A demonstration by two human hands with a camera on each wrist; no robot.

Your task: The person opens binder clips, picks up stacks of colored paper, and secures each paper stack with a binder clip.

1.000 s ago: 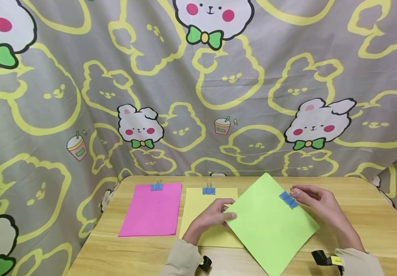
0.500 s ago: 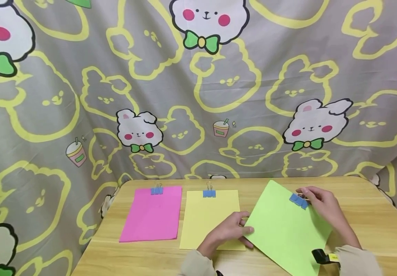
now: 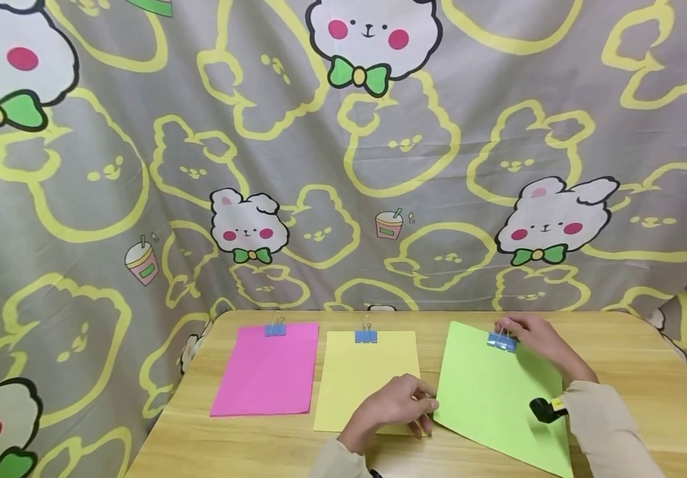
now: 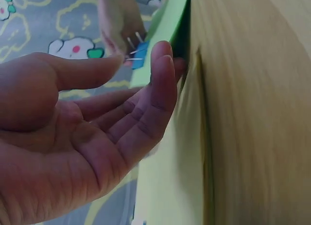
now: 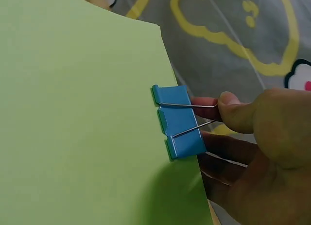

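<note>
A stack of light green paper lies at the right of the table, slightly turned, its near part seemingly a little raised. A blue binder clip sits on its far edge. My right hand pinches the clip's wire handles between thumb and forefinger, with the other fingers behind the paper's edge. My left hand is beside the green paper's left edge, over the near right corner of the yellow paper. In the left wrist view its thumb stands apart from the loosely bent fingers, and nothing is held between them.
Pink paper with a blue binder clip lies at the left. Another blue clip holds the yellow paper's far edge. Behind the wooden table hangs a patterned grey curtain.
The green paper has been turned nearly straight and lowered to the right of the yellow paper. My left hand has followed its left edge and let go; my right still pinches the clip.
</note>
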